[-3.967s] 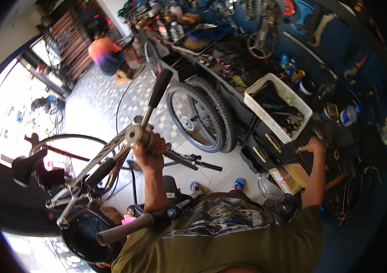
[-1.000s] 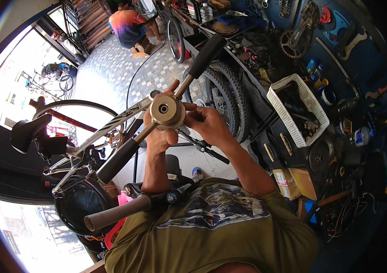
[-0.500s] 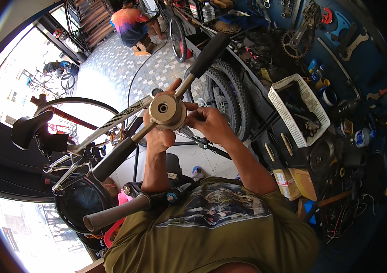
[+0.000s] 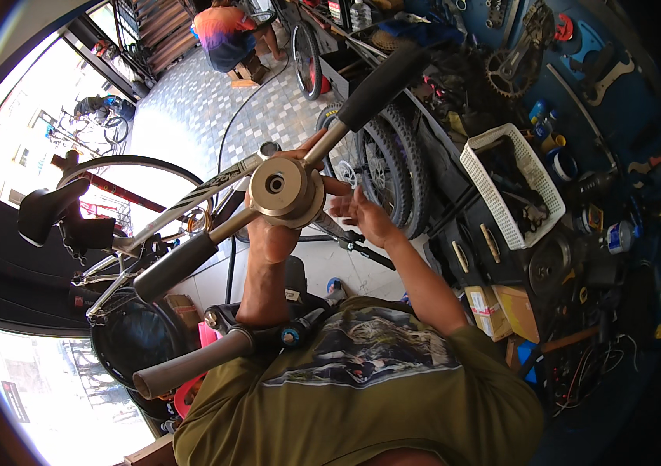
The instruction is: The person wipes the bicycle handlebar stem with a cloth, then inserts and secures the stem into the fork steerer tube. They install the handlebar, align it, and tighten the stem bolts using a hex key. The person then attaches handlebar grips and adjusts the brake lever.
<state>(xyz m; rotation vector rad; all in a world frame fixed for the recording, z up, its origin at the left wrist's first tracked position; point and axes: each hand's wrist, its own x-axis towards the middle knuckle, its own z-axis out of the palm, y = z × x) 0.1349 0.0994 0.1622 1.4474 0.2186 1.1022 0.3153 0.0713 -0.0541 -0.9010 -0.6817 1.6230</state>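
A two-handled facing tool (image 4: 270,186) with a round brass-coloured head and black grips lies slantwise over the silver bicycle frame (image 4: 206,196). My left hand (image 4: 271,242) is wrapped round it from below. The head hides its palm, and some fingers show past the right side. Just right of the tool head is my right hand (image 4: 373,221), its fingers apart and nothing seen in them. A black saddle (image 4: 52,210) is on the frame at the left. Near my left forearm, a grey tube (image 4: 191,363) juts out from a clamp.
To the right stand a white plastic basket (image 4: 474,167) of parts and a wall with hanging tools (image 4: 614,81). Bicycle wheels (image 4: 381,171) lean beyond my right hand. At the back, another person (image 4: 222,35) sits low on a wooden stool. A black bucket (image 4: 140,338) is lower left.
My right hand has drawn away from the tool head and its fingers have spread. The tool appears slightly lower and larger, its handles shifted a little; my left hand stays around it.
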